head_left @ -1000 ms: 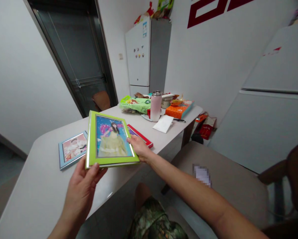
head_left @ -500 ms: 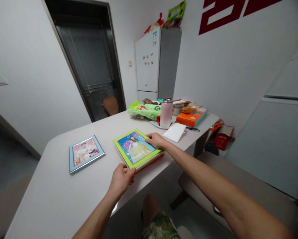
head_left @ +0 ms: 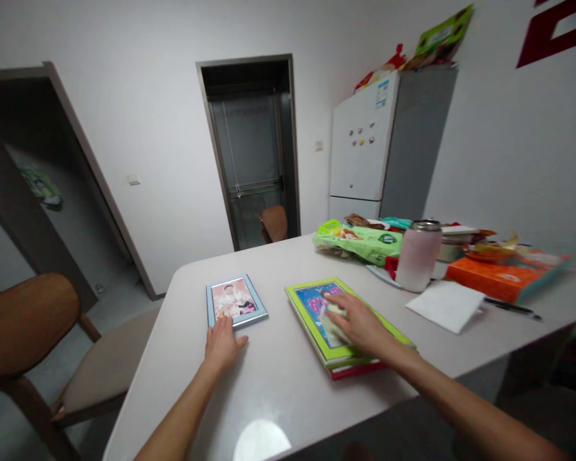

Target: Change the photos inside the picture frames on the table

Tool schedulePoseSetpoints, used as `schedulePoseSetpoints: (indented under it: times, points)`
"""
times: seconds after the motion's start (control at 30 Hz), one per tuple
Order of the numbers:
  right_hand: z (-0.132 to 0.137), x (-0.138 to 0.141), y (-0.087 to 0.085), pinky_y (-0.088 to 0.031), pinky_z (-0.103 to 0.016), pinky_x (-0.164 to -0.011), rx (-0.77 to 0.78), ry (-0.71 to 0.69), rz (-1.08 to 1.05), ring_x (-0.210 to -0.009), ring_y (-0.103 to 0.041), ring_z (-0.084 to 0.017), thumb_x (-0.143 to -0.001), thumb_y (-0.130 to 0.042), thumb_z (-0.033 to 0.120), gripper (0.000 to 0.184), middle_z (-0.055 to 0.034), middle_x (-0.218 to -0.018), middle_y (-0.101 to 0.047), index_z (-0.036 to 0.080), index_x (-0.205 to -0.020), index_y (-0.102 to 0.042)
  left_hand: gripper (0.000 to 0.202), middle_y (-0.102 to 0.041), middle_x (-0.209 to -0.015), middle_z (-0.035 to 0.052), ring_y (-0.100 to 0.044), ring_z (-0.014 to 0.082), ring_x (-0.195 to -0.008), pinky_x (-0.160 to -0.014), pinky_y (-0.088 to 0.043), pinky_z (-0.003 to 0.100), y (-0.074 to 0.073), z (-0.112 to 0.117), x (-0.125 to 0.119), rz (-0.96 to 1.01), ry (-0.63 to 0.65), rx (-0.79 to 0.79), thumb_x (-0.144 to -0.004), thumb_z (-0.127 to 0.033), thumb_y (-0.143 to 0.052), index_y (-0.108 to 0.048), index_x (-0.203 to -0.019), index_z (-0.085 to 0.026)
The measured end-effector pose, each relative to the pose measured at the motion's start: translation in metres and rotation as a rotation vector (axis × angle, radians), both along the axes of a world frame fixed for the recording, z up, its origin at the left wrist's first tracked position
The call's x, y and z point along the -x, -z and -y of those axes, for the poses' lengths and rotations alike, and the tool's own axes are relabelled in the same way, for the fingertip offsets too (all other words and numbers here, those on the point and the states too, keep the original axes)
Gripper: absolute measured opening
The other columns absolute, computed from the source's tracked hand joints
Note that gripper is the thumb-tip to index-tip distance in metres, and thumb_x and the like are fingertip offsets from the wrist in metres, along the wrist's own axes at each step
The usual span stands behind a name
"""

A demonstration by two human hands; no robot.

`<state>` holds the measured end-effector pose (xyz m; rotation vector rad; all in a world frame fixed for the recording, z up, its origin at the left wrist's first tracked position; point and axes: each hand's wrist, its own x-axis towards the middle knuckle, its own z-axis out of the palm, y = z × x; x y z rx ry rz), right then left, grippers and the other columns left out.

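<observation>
A blue photo frame lies flat on the white table, its picture pink and white. My left hand reaches to its near edge, fingers stretched out over the frame's lower left part and not closed round it. To the right, a yellow-green photo frame with a picture of a figure in a pale dress lies on top of a red frame-like thing, mostly hidden beneath. Over that green frame is my right hand, fingers apart, covering part of the picture. Whether its fingertips touch the surface I cannot tell.
Behind the frames on the table stand a pink bottle, a green snack bag and an orange box. A folded white paper and a black pen lie right. A wooden chair stands left.
My left hand has let go of the green frame's near corner and moved left to the blue frame. My right hand has left the green frame's edge and is over its picture. The view has turned left.
</observation>
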<state>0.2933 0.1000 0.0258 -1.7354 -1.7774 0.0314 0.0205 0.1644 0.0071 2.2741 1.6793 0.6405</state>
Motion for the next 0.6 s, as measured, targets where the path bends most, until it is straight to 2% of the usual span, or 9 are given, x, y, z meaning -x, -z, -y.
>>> schedulePoseSetpoints:
  times: [0.1,0.2,0.3,0.37,0.43,0.53,0.6]
  points:
    - [0.019,0.066,0.008,-0.038,-0.035,-0.086,-0.002,-0.291,-0.066,-0.097,-0.050,-0.019,-0.073,-0.046,0.026,0.033,-0.0107,-0.103,-0.057,0.016,-0.102,-0.056,0.043,-0.044,-0.118,0.0162,-0.035,0.0289,-0.112,-0.093,-0.022,0.040,0.005,0.002,0.012,-0.105,0.006,-0.002,-0.064,-0.029,-0.056,-0.048,-0.102,-0.010]
    - [0.031,0.105,0.022,-0.038,-0.036,-0.088,0.015,-0.369,-0.136,-0.098,-0.050,-0.019,-0.072,-0.046,0.023,0.036,-0.0116,-0.104,-0.056,0.015,-0.106,-0.054,0.046,-0.044,-0.119,0.0138,-0.034,0.0273,-0.112,-0.094,-0.023,0.037,0.009,0.033,0.016,-0.174,0.019,-0.018,-0.064,-0.033,-0.056,-0.048,-0.104,-0.012]
    - [0.034,0.110,0.036,-0.035,-0.038,-0.091,0.033,-0.301,-0.158,-0.104,-0.046,-0.021,-0.071,-0.045,0.023,0.040,-0.0138,-0.110,-0.053,0.013,-0.109,-0.052,0.050,-0.041,-0.121,0.0150,-0.033,0.0280,-0.113,-0.094,-0.024,0.038,0.011,0.082,0.027,-0.248,0.024,-0.041,-0.064,-0.032,-0.055,-0.046,-0.108,-0.011]
    - [0.034,0.105,0.045,-0.035,-0.040,-0.092,0.045,-0.257,-0.169,-0.106,-0.045,-0.022,-0.071,-0.044,0.025,0.040,-0.0137,-0.111,-0.052,0.014,-0.109,-0.052,0.047,-0.043,-0.120,0.0134,-0.035,0.0290,-0.112,-0.092,-0.027,0.041,0.013,0.114,0.035,-0.255,0.008,-0.023,-0.064,-0.032,-0.054,-0.047,-0.107,-0.014]
    - [0.034,0.102,0.052,-0.035,-0.040,-0.092,0.053,-0.240,-0.179,-0.105,-0.046,-0.022,-0.071,-0.043,0.025,0.040,-0.0128,-0.111,-0.053,0.015,-0.109,-0.053,0.051,-0.045,-0.118,0.0123,-0.036,0.0307,-0.111,-0.092,-0.028,0.044,0.017,0.138,0.036,-0.232,0.062,0.001,-0.060,-0.032,-0.059,-0.048,-0.107,-0.017]
    - [0.038,0.107,0.058,-0.036,-0.039,-0.091,0.051,-0.246,-0.183,-0.104,-0.047,-0.021,-0.071,-0.042,0.024,0.039,-0.0119,-0.110,-0.054,0.016,-0.108,-0.053,0.064,-0.039,-0.125,0.0132,-0.031,0.0333,-0.115,-0.094,-0.027,0.048,0.028,0.152,0.022,-0.204,0.265,-0.015,-0.053,-0.025,-0.064,-0.043,-0.112,-0.017]
    - [0.040,0.112,0.057,-0.036,-0.039,-0.091,0.044,-0.250,-0.187,-0.104,-0.048,-0.021,-0.070,-0.042,0.023,0.040,-0.0120,-0.109,-0.054,0.015,-0.107,-0.053,0.053,-0.038,-0.126,0.0123,-0.031,0.0302,-0.117,-0.094,-0.029,0.048,0.034,0.152,0.009,-0.190,0.338,-0.043,-0.059,-0.017,-0.057,-0.044,-0.111,-0.017]
